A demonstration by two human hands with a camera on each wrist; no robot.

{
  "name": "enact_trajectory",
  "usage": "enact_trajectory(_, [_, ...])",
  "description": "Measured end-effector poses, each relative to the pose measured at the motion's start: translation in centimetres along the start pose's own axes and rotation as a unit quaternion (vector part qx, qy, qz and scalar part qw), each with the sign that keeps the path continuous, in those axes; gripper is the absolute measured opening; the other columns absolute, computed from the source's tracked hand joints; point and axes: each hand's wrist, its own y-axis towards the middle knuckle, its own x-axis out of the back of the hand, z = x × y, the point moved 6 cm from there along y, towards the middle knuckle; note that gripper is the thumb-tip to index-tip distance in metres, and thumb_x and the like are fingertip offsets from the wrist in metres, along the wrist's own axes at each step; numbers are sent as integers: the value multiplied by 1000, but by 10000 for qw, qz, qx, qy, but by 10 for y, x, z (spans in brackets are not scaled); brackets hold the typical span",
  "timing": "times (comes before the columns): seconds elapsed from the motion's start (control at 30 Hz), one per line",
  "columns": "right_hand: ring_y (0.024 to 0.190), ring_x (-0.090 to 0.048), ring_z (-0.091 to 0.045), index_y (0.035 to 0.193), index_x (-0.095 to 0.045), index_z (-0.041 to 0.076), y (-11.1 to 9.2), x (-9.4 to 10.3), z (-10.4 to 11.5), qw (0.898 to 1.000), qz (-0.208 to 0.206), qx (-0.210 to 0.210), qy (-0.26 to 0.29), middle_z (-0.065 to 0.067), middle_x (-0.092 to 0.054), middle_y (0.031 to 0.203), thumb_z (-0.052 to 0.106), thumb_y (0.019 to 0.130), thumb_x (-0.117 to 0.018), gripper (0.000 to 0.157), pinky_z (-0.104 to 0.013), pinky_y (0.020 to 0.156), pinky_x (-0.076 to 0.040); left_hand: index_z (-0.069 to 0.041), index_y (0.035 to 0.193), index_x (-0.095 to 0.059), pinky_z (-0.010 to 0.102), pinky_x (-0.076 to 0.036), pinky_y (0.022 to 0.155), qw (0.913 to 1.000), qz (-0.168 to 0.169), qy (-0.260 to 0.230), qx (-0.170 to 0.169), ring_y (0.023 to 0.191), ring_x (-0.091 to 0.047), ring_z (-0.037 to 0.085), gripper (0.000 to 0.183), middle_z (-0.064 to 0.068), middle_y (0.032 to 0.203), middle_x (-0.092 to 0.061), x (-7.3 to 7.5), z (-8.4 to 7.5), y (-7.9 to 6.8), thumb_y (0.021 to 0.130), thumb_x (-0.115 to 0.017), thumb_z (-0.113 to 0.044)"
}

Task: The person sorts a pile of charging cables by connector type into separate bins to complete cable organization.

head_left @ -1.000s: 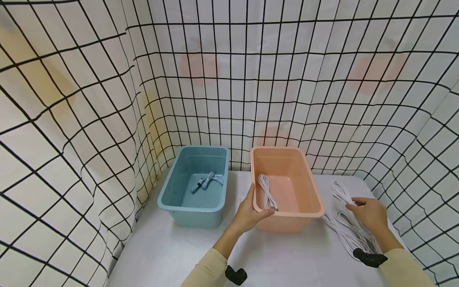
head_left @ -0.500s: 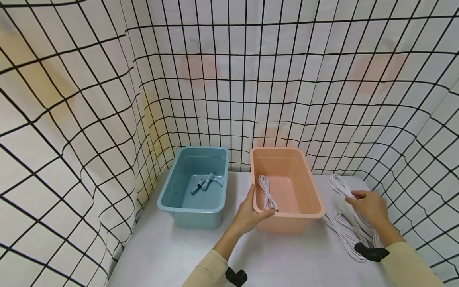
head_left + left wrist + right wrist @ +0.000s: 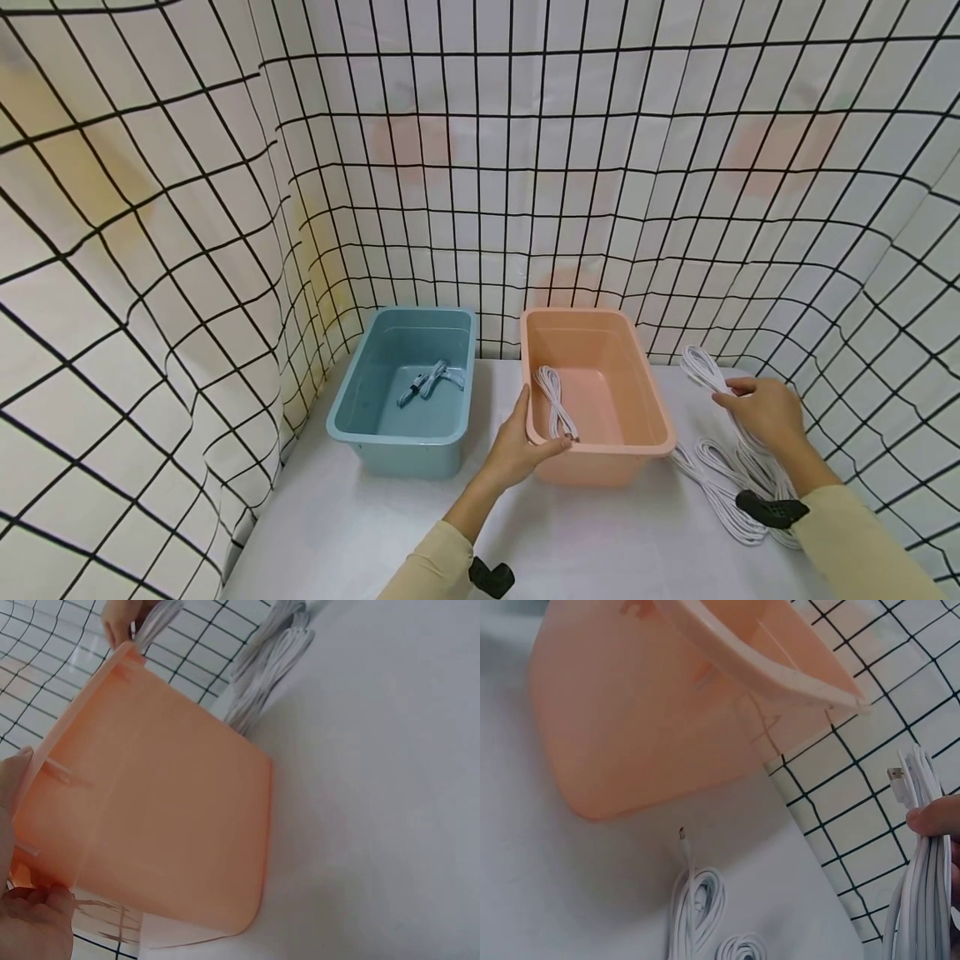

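Observation:
At its near left corner, the orange plastic bin (image 3: 600, 467) has its rim gripped by my left hand (image 3: 517, 446), thumb on the near side. In the left wrist view its fingers (image 3: 37, 907) curl under the rim. My right hand (image 3: 765, 410) pinches a coiled white USB cable (image 3: 703, 367), raised to the right of the bin. A metal USB plug (image 3: 896, 774) shows on it in the right wrist view. Below that hand, more coiled white cables (image 3: 723, 492) lie on the table. One coiled white cable (image 3: 553, 396) rests inside the orange bin along its left wall.
A blue bin (image 3: 405, 454) stands left of the orange one, with a small bundled light-coloured cable (image 3: 431, 382) on its floor. Black grid netting (image 3: 510, 167) over white sheeting encloses the table (image 3: 592, 542) at the back and sides.
My right hand has risen and moved slightly away from me, lifting the white USB cable off the others. The left hand stays on the orange bin's rim.

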Motion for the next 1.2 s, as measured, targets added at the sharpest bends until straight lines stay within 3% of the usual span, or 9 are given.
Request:
enact_trajectory(0.13, [102, -57, -52, 125, -66, -11, 3, 5, 10, 9997, 9, 216, -79, -32, -68, 109, 29, 94, -76, 52, -63, 84, -38, -14, 168, -10, 46, -45, 107, 10000, -7, 13, 19, 141, -45, 28, 117, 5, 167, -29, 0, 0, 0, 84, -87, -43])
enact_trajectory(0.37, [98, -59, -47, 125, -66, -11, 9, 8, 27, 9994, -6, 354, -43, -31, -67, 110, 28, 94, -77, 51, -56, 75, -47, -16, 168, -10, 46, -47, 106, 10000, -16, 0, 45, 140, -45, 28, 116, 4, 167, -29, -1, 2, 1, 84, -87, -42])
enact_trajectory(0.57, [101, -59, -48, 124, -67, -10, 15, 7, 41, 9990, -24, 456, -15, -30, -68, 109, 27, 94, -77, 49, -61, 81, -44, -18, 168, -9, 42, -48, 104, 10000, 16, -68, 56, 138, -48, 27, 117, 4, 167, -29, -2, 3, 1, 84, -86, -43])
enact_trajectory(0.77, [98, -61, -46, 123, -68, -11, 19, 7, 57, 9983, -34, 589, 14, -29, -69, 107, 25, 94, -77, 48, -59, 79, -46, -17, 168, -9, 44, -47, 106, 10000, 6, -8, 51, 140, -46, 26, 117, 5, 167, -29, -1, 3, 0, 84, -87, -43])
enact_trajectory(1.2, [95, -65, -45, 119, -72, -9, 29, -8, 84, 9969, -4, 771, 161, -25, -72, 103, 26, 92, -78, 45, -57, 78, -50, -18, 168, -9, 42, -46, 107, 9999, 15, -52, 114, 142, -44, 25, 117, 2, 168, -27, -1, 4, 0, 84, -87, -43])
